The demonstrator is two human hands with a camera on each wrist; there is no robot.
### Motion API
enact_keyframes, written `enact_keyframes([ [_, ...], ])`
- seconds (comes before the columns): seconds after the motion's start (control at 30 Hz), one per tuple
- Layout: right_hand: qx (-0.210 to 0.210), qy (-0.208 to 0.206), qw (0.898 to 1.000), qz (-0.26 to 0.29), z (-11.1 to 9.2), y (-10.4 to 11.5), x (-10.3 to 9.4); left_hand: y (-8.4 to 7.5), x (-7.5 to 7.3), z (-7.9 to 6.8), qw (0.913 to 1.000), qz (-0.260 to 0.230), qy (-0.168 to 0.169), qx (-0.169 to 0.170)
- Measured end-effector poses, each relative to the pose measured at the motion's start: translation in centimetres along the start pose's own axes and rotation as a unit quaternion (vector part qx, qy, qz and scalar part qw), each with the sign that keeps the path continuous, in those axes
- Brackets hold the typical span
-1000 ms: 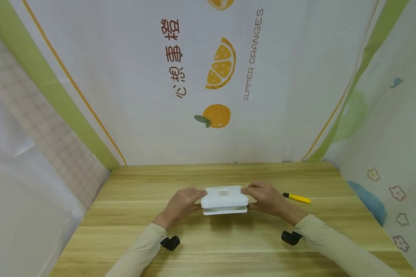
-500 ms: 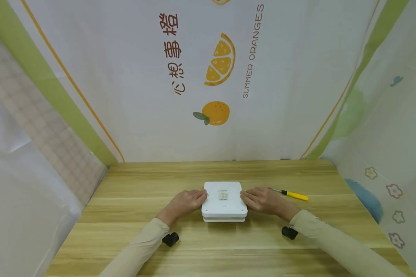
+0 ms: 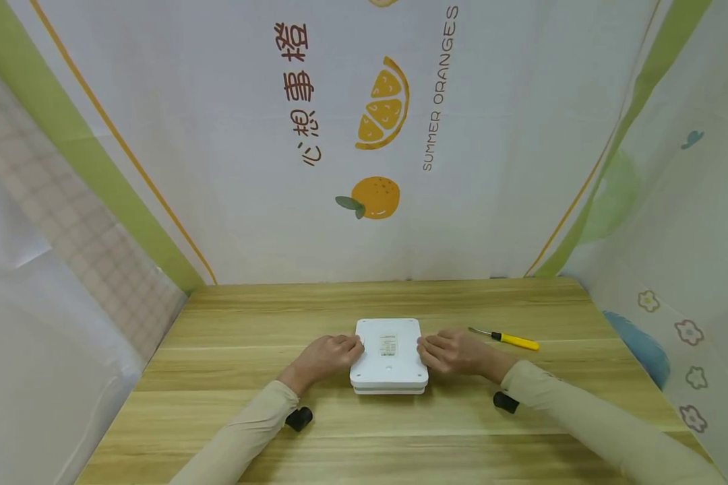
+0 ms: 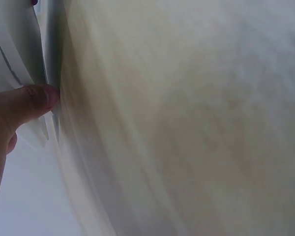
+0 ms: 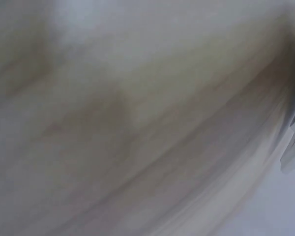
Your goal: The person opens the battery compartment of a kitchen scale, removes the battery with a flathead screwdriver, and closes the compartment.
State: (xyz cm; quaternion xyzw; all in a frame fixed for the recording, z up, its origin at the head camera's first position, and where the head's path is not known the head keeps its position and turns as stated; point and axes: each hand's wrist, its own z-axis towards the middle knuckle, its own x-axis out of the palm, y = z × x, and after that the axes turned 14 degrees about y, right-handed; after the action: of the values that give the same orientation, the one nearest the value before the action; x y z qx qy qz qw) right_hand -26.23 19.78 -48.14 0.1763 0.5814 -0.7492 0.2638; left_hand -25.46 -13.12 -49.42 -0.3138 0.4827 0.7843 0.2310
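Nearest, two pale beige sleeves [image 3: 594, 419] are reaching forward over a wood-grain bench [image 3: 370, 451], with a small black device [image 3: 299, 419] sitting below the left cuff and another by the right. Past the cuffs, a person's left hand [image 3: 326, 357] and right hand [image 3: 453, 353] are gripping a flat white box [image 3: 389, 368] from opposite sides, both clamped on its edges with fingers curling onto the top. In the left wrist view, the thumb is pressing against the edge; the right wrist view is showing mostly blurred wood. The box is facing label-up [image 3: 388, 345], near the bench's middle; whether it is touching the wood is hard to tell. Just beyond the right forearm, a yellow-handled screwdriver [image 3: 518, 342] is lying with its tip pointing left. Farthest, a white cloth [image 3: 491, 202] printed with oranges is hanging behind the bench.
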Motion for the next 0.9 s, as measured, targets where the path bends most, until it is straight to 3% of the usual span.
enact_keyframes([
  [0.57, -0.002, 0.034, 0.999, 0.0, -0.5, 0.9, 0.8, 0.0, -0.7, 0.4, 0.9995, -0.004, 0.03, 0.011],
  [0.9, -0.012, 0.033, 0.999, 0.009, -0.3, 0.9, 0.7, 0.3, -1.1, 0.2, 0.9969, -0.056, 0.052, 0.018],
])
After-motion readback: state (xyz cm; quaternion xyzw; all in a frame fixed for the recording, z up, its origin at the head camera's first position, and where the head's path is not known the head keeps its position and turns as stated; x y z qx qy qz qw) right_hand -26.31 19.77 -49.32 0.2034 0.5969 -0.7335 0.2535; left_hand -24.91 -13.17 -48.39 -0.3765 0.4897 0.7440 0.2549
